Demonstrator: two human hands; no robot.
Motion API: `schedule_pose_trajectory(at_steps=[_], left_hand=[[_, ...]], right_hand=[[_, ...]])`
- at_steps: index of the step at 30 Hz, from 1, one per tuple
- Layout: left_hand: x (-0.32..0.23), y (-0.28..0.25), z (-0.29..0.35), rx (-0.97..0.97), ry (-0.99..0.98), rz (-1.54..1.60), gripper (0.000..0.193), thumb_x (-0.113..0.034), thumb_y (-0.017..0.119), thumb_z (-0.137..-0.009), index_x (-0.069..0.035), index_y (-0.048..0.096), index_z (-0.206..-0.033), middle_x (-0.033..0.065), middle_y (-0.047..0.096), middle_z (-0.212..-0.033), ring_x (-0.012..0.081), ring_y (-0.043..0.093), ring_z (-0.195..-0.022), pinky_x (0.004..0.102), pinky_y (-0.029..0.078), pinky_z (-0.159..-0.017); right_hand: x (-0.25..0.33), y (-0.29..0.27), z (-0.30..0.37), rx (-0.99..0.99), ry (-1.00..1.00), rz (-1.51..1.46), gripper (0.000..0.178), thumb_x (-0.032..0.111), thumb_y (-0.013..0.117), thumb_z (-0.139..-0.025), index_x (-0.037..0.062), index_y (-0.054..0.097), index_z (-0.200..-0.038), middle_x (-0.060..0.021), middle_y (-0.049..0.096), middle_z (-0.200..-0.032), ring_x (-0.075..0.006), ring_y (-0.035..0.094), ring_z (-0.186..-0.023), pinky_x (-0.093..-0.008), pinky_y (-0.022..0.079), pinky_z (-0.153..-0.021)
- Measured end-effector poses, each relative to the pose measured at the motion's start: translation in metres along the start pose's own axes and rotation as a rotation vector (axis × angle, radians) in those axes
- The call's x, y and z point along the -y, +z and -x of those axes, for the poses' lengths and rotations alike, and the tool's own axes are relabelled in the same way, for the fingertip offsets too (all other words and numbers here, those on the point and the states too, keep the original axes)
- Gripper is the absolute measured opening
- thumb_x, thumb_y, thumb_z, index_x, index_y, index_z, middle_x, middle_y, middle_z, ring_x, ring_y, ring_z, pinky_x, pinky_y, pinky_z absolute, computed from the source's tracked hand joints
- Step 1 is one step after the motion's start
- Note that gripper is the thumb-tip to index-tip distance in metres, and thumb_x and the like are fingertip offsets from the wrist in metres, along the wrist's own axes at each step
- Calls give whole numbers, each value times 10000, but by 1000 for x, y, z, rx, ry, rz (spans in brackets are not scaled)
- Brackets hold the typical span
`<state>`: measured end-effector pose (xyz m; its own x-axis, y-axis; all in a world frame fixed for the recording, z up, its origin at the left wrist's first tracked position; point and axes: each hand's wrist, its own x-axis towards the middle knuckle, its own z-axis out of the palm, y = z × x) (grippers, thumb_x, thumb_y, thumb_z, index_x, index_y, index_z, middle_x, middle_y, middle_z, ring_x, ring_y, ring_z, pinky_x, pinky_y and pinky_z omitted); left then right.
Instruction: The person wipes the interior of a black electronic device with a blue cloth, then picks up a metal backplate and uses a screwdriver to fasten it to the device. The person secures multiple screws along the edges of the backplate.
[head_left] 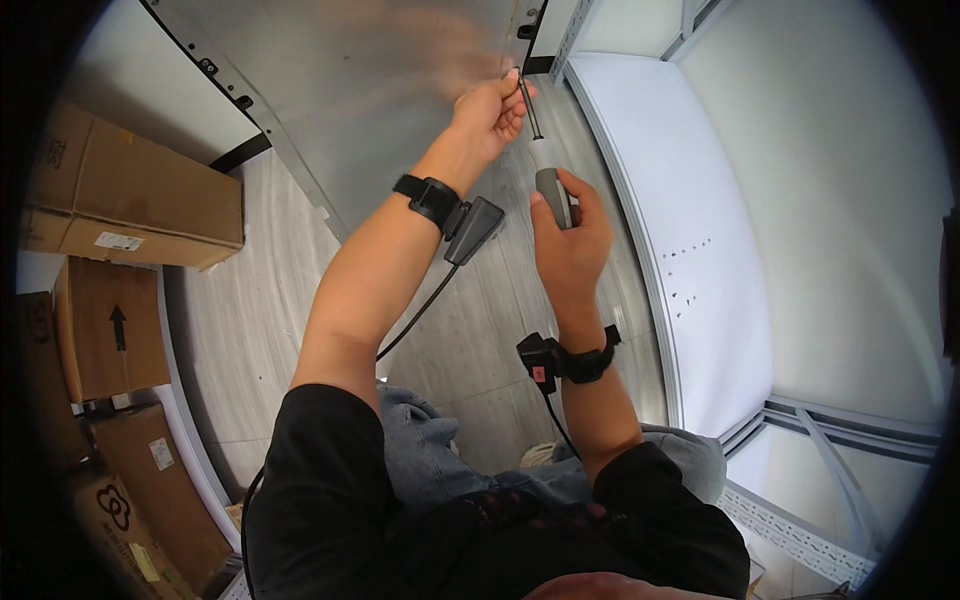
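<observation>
My right hand (577, 225) is wrapped round the grey handle of a screwdriver (551, 190), which points away from me. Ahead of the handle, past a pale stretch, runs a thin dark shaft (532, 112). My left hand (490, 115) is closed at the far end of that shaft, thumb and finger pinched beside the edge of a large metal panel (370, 90). Whatever sits between those fingertips is too small to make out. The panel has dark fittings along its edges, one of them a black fitting (526, 32) just beyond my left fingertips.
Right of my hands is a white shelf (640, 150) with several small screws (685, 298) scattered on it. Cardboard boxes (150, 190) are stacked at the left. Cables hang from black devices strapped to my wrists, including the left wrist device (474, 230). Pale wood-look flooring (480, 320) lies below.
</observation>
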<state>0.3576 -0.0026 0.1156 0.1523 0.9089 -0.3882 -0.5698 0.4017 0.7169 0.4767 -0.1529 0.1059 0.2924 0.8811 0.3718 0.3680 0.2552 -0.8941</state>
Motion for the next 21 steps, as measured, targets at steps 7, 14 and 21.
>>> schedule_pose_trajectory(at_steps=[7, 14, 21], left_hand=[[1, -4, 1, 67, 9, 77, 165, -206, 539, -962, -63, 610, -920, 41, 695, -823, 82, 617, -623, 192, 499, -543], [-6, -6, 16, 133, 3, 102, 162, -116, 526, -950, 4, 603, -1028, 100, 678, -947, 162, 665, -813, 234, 564, -670], [-3, -7, 4, 97, 25, 59, 147, -60, 542, -934, 31, 602, -1033, 103, 661, -972, 158, 658, -815, 223, 569, -647]], right_hand=[[7, -2, -7, 11, -15, 27, 291, 53, 706, -770, -24, 621, -1037, -133, 634, -933, -220, 630, -802, -313, 489, -658], [37, -2, -10, 70, 438, -362, 324, 94, 656, -847, -50, 556, -1120, -121, 608, -964, -191, 644, -660, -281, 516, -553], [24, -9, -14, 158, 555, -578, 424, 86, 668, -832, -36, 463, -1182, -121, 554, -1037, -181, 619, -610, -279, 513, -506]])
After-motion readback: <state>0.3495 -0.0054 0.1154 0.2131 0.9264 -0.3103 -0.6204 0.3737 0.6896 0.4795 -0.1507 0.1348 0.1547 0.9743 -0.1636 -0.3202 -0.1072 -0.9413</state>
